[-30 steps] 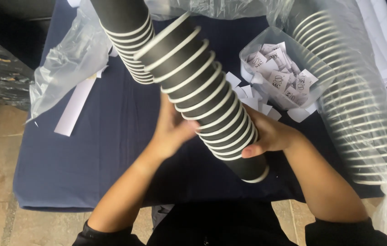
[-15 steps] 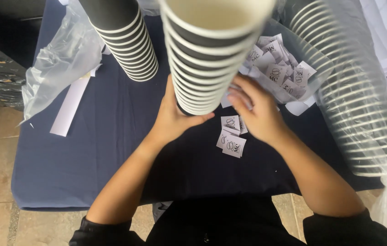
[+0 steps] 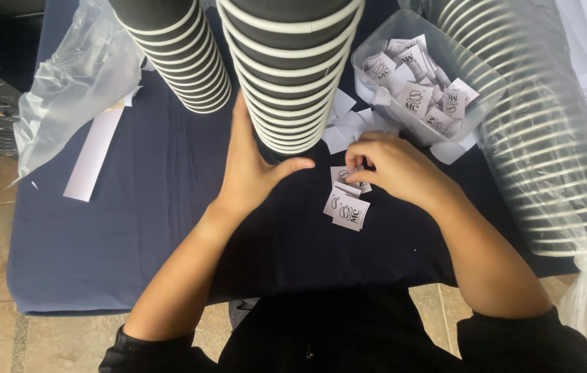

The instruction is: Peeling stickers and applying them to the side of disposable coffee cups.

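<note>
A tall stack of black paper cups with white rims (image 3: 286, 76) stands upright on the dark blue table (image 3: 141, 214). My left hand (image 3: 252, 169) rests flat against the lower left side of this stack, thumb spread out under it. My right hand (image 3: 393, 166) lies just right of the stack, its fingertips pinching one small white printed sticker (image 3: 351, 175) from a little pile of stickers (image 3: 345, 204) on the table.
A second black cup stack (image 3: 183, 59) stands to the left. A clear plastic tub (image 3: 431, 76) holds several stickers. A bagged sleeve of cups (image 3: 549, 152) lies at the right. Crumpled clear plastic (image 3: 72, 90) and a white paper strip (image 3: 93, 155) lie at the left.
The cup stack, held tilted in both hands a second ago, now stands upright. My right hand has left it and gone down to the stickers.
</note>
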